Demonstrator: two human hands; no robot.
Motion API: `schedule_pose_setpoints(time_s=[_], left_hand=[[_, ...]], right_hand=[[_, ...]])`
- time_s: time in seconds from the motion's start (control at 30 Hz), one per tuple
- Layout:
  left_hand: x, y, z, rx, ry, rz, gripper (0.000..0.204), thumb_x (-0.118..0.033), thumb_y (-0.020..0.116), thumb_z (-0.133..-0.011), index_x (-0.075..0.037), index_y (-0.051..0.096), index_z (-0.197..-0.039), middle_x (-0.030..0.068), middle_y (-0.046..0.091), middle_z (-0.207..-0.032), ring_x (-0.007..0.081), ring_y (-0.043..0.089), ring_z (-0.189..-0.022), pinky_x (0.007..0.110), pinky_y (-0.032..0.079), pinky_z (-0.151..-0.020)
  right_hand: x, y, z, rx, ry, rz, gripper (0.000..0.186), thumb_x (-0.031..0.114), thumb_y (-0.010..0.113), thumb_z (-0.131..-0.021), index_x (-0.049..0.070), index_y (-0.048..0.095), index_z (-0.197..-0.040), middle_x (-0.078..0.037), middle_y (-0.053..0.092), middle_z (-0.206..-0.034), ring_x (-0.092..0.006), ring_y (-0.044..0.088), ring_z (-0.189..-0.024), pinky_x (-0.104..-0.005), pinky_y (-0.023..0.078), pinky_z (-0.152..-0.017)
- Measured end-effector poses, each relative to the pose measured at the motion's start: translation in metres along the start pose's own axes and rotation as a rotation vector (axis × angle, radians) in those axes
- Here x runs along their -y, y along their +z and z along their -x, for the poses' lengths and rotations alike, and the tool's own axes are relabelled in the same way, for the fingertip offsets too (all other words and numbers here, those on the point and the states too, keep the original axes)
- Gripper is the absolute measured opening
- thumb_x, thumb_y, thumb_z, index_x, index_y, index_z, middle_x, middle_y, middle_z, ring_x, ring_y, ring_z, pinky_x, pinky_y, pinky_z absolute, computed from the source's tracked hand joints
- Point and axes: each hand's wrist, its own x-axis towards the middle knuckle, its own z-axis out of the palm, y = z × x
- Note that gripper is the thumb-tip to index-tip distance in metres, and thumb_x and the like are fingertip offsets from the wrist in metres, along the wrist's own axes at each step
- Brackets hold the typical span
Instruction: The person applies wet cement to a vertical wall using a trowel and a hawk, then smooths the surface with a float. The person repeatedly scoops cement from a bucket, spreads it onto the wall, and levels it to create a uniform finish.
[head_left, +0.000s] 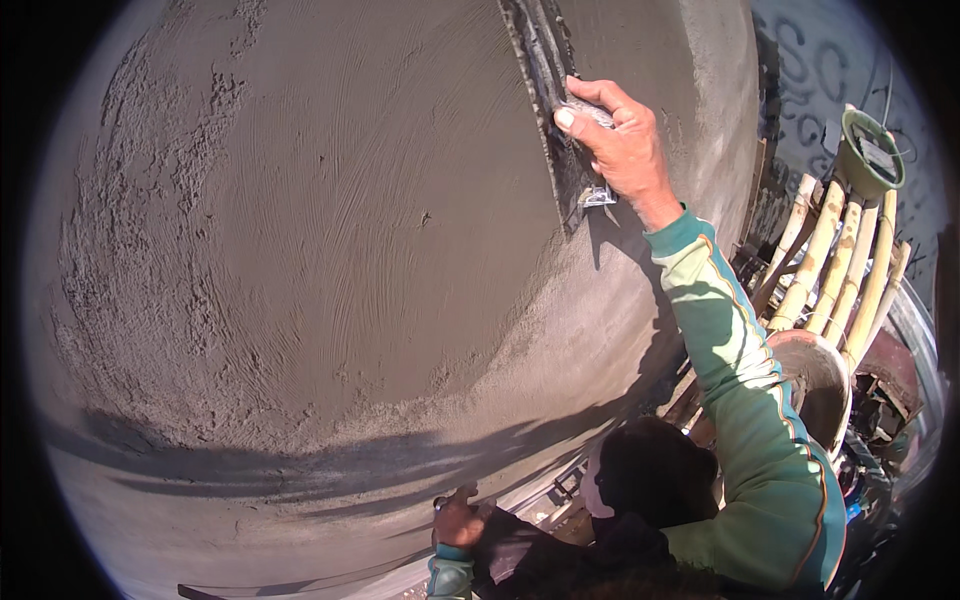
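Note:
My right hand (625, 145) grips the handle of a long, mortar-smeared plastering trowel (540, 90). The trowel's blade lies along the wet grey plaster of the wall (380, 230), near the top. Fine curved strokes mark the middle of the plaster, and its left side is rough and lumpy. Low in the view, my left hand (459, 520) is close to the lower part of the wall. Its fingers look curled, and a small pale bit shows at them; what they hold, if anything, I cannot make out.
A person with dark hair (655, 470) is below my right arm. To the right, several bamboo poles (825, 260) stand beneath a green bucket (868, 165) with something grey inside. A round basin (845, 400) smeared with mortar sits beside my sleeve. Shadows cross the wall's lower part.

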Motion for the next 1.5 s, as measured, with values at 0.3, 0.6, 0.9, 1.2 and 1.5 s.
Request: schedule_pose_setpoints(time_s=[0.3, 0.6, 0.9, 1.2, 1.5], left_hand=[[-0.184, 0.057, -0.046, 0.380, 0.388, 1.546, 0.043, -0.012, 0.063, -0.104, 0.002, 0.052, -0.142, 0.0162, 0.067, -0.128, 0.0186, 0.065, -0.108, 0.030, 0.051, -0.090], [-0.343, 0.019, -0.111, -0.480, 1.084, 0.328, 0.070, -0.009, 0.080, -0.085, 0.002, 0.048, -0.146, 0.0216, 0.067, -0.126, 0.0334, 0.071, -0.105, 0.043, 0.055, -0.092], [-0.387, 0.060, -0.143, -0.375, 0.822, 0.076, 0.064, -0.022, 0.085, -0.080, -0.012, 0.057, -0.137, 0.0180, 0.067, -0.115, 0.0343, 0.071, -0.092, 0.045, 0.055, -0.074], [-0.424, 0.082, -0.176, -0.268, 0.827, 0.172, 0.057, -0.024, 0.072, -0.087, -0.002, 0.051, -0.135, 0.0224, 0.067, -0.109, 0.0398, 0.070, -0.091, 0.050, 0.054, -0.075], [-0.331, 0.054, -0.231, -0.295, 0.838, -0.101, 0.040, -0.029, 0.070, -0.086, 0.003, 0.060, -0.108, 0.0240, 0.063, -0.100, 0.0464, 0.064, -0.090, 0.054, 0.050, -0.078]], right_hand=[[0.017, 0.051, 0.168, 0.807, -0.719, 0.551, 0.054, 0.031, 0.083, -0.079, 0.012, 0.062, -0.126, 0.000, 0.061, -0.074, -0.0180, 0.065, -0.063, -0.0368, 0.045, -0.060], [-0.004, -0.085, 0.155, -0.405, 0.530, -0.323, 0.043, 0.016, 0.061, -0.104, 0.000, 0.039, -0.136, -0.010, 0.061, -0.112, -0.0161, 0.063, -0.100, -0.0345, 0.051, -0.086], [-0.040, -0.162, 0.181, -0.496, 0.794, -0.137, 0.073, 0.022, 0.076, -0.095, -0.008, 0.032, -0.145, -0.015, 0.061, -0.120, -0.0150, 0.061, -0.091, -0.0306, 0.052, -0.078], [-0.069, -0.179, 0.201, -0.388, 1.000, 0.107, 0.048, 0.019, 0.079, -0.091, -0.001, 0.050, -0.123, -0.004, 0.063, -0.098, -0.0125, 0.061, -0.087, -0.0283, 0.050, -0.081], [-0.120, -0.485, 0.091, -0.298, 0.515, 1.305, 0.035, 0.027, 0.070, -0.093, 0.004, 0.067, -0.120, -0.019, 0.073, -0.110, -0.0367, 0.069, -0.107, -0.0474, 0.053, -0.089]])
